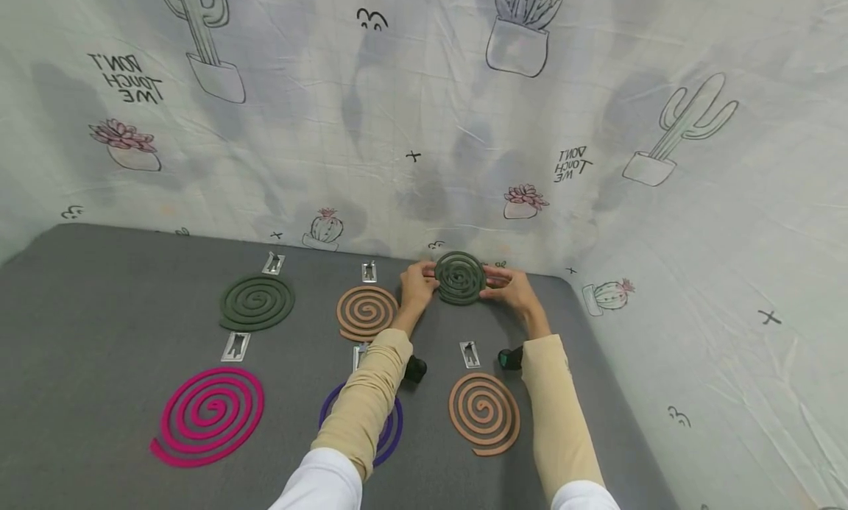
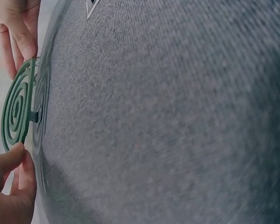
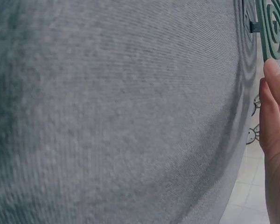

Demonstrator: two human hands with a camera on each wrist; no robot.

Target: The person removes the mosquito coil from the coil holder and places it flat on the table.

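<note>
A dark green mosquito coil [image 1: 458,277] is held between both hands at the back of the grey table. My left hand [image 1: 417,288] pinches its left edge with thumb and fingers. The opposite edge is pinched by my right hand [image 1: 513,289]. In the left wrist view the green coil [image 2: 17,109] stands off the table, and a small metal tab [image 2: 35,116] joins its underside to the surface below. Only part of the green coil [image 3: 274,28] shows in the right wrist view, with the right hand [image 3: 276,112] at its edge.
Another green coil [image 1: 257,298], a pink coil [image 1: 213,407], orange coils [image 1: 366,311] [image 1: 483,414] and a purple coil [image 1: 395,430] partly under the left arm lie on the table [image 1: 99,333]. Metal coil stands [image 1: 235,346] lie near them. Patterned cloth [image 1: 298,127] hangs behind.
</note>
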